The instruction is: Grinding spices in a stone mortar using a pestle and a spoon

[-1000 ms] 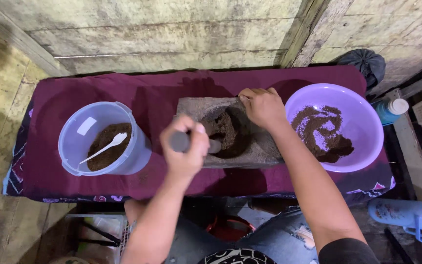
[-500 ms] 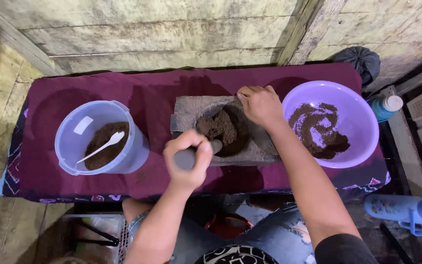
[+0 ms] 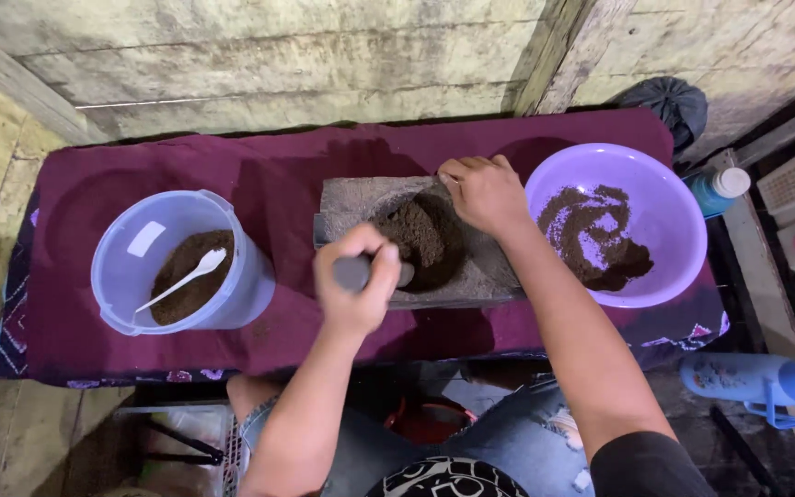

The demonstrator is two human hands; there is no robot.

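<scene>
Gripping pestle [image 3: 361, 272] in left hand [image 3: 357, 285], beside mortar [image 3: 416, 241].

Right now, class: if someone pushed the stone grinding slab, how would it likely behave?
The stone slab looks thick and blocky, so probably heavy and stiff. It lies flat on the cloth, so tipping or rolling seems unlikely. The right hand rests on its far edge.
</scene>
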